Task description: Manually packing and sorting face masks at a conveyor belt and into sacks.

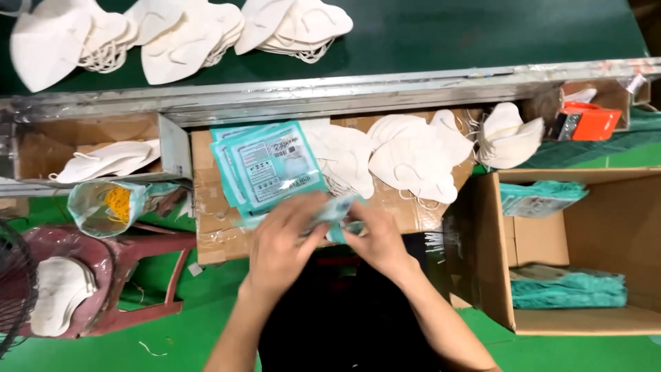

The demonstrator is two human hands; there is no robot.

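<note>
Both my hands close on a teal pouch (337,210) over the cardboard worktop (206,241) | left hand (282,244) pinches one end, right hand (375,238) the other | best kept flat, near the pouch stack (265,165).

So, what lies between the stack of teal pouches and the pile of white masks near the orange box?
In the head view, between the stack of teal pouches and that pile of white masks, more folded white masks lie spread on the cardboard surface.
</note>
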